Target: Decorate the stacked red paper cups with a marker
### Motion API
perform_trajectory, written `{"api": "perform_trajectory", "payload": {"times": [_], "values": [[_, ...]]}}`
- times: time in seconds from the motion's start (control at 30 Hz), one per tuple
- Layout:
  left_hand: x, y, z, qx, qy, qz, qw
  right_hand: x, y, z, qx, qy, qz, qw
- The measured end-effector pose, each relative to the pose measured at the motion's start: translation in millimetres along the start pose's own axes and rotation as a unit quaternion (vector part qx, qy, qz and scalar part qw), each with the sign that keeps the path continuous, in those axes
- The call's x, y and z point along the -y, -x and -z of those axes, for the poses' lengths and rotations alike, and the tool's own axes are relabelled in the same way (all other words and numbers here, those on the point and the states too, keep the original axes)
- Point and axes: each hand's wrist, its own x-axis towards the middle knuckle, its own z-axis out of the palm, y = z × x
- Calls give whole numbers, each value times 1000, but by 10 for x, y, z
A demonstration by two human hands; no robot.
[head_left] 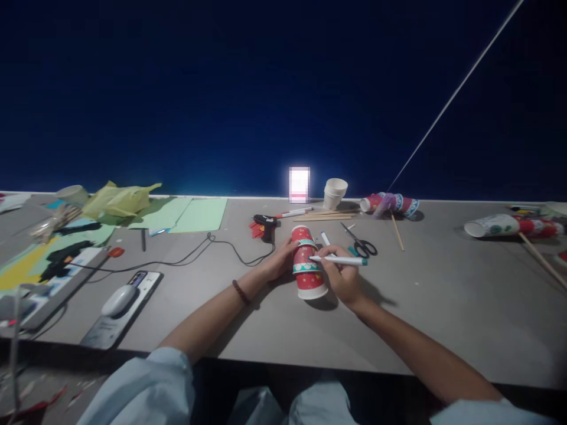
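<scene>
A stack of red paper cups (305, 255) joined end to end, with white rims and teal-and-white bands, lies tilted just above or on the table in front of me. My left hand (280, 260) grips it from the left side, its fingertips partly hidden behind the cups. A white marker (348, 260) with a green end is pinched in my right hand (344, 282), its tip at the middle cup's surface. Beyond that hand lie a small white pen cap or marker (326, 238) and black-handled scissors (364, 248).
A black glue gun (266, 225), thin wooden sticks (325, 217) and nested white paper cups (335, 192) stand behind. Decorated cup rolls on sticks (405, 205) lie right. Leftward are a power strip (66, 289), a phone (101, 333) with a white mouse (119, 300), and green paper (201, 214).
</scene>
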Motion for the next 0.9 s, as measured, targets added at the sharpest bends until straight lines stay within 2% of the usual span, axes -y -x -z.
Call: {"api": "perform_trajectory", "payload": {"times": [0.33,0.9], "values": [[-3,5,7,-13,-1,10,1000,22,-15,5,7,-28,-5,1000],[-12,5,11,2,-9,13,1000,77,-35,-6,5,-51,-15,999]]}}
